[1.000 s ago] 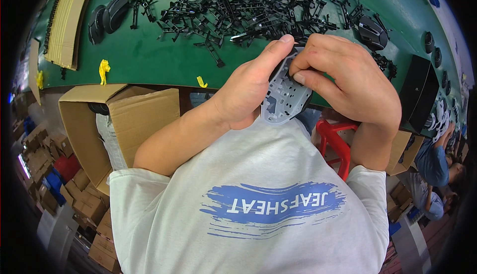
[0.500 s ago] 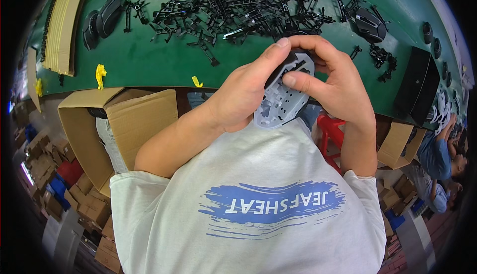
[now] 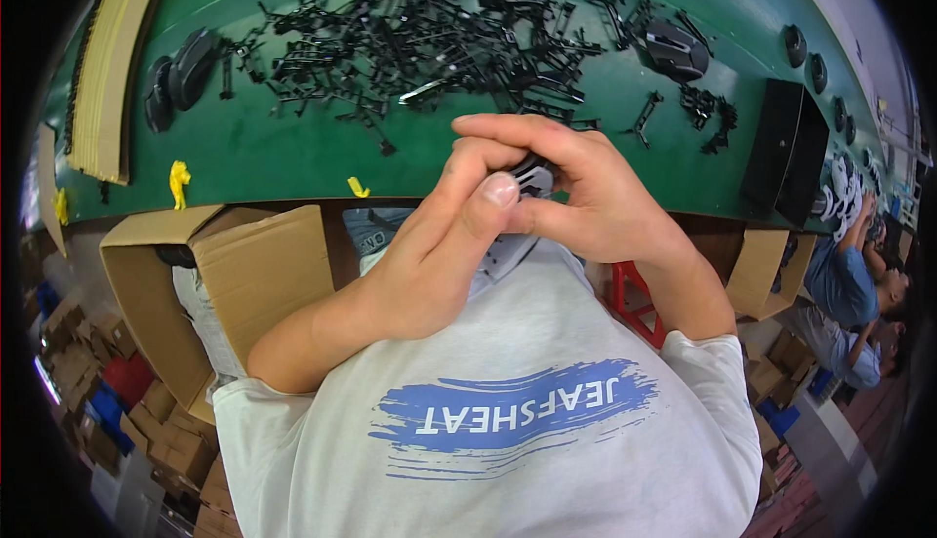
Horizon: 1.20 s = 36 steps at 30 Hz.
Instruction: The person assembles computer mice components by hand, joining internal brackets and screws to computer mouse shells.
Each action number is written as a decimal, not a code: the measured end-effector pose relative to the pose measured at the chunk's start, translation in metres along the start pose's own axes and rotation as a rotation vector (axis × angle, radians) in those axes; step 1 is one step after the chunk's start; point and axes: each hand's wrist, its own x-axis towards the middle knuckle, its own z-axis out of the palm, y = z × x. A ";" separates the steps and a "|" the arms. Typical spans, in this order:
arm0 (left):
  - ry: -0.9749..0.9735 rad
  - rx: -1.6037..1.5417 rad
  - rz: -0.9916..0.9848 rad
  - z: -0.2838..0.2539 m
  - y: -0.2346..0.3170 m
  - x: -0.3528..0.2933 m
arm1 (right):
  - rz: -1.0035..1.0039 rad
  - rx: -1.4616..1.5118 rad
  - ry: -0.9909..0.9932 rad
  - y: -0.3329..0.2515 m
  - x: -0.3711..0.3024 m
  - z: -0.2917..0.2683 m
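Close to my chest, at the table's near edge, both hands are closed around a computer mouse shell [image 3: 534, 181] of grey and black plastic. Its lower grey part shows beneath my fingers, while most of the shell is hidden. My left hand [image 3: 439, 236] wraps its near-left side, the thumb pressed on the top end. From the right, my right hand [image 3: 586, 182] grips it, fingers arched over the far end and touching the left fingers. Beyond my hands lies a heap of thin black plastic brackets [image 3: 410, 45] on the green table [image 3: 273, 148].
Two dark mouse shells [image 3: 190, 70] lie at left, near a stack of cardboard sheets [image 3: 117, 70]. Another black mouse shell [image 3: 675, 50] is at right, before a black box [image 3: 786, 143]. Open cartons [image 3: 259, 265] stand below the edge. Co-workers [image 3: 844, 279] sit far right.
My hands and the mouse shell have come nearer my body and slightly left. The shell has turned, and my left thumb now presses its end; the fingers cover more of it.
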 end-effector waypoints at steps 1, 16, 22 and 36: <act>0.053 -0.014 0.002 0.002 0.007 -0.006 | 0.003 -0.007 0.032 -0.004 -0.001 0.001; 0.686 0.240 0.418 -0.142 0.059 -0.219 | 0.067 0.171 -0.017 -0.001 0.023 0.038; 1.099 0.823 -0.003 -0.261 -0.005 -0.300 | 0.097 0.029 0.171 0.042 0.010 0.011; 1.433 1.203 0.586 -0.344 -0.005 -0.219 | 0.100 -0.077 0.644 0.058 -0.066 -0.002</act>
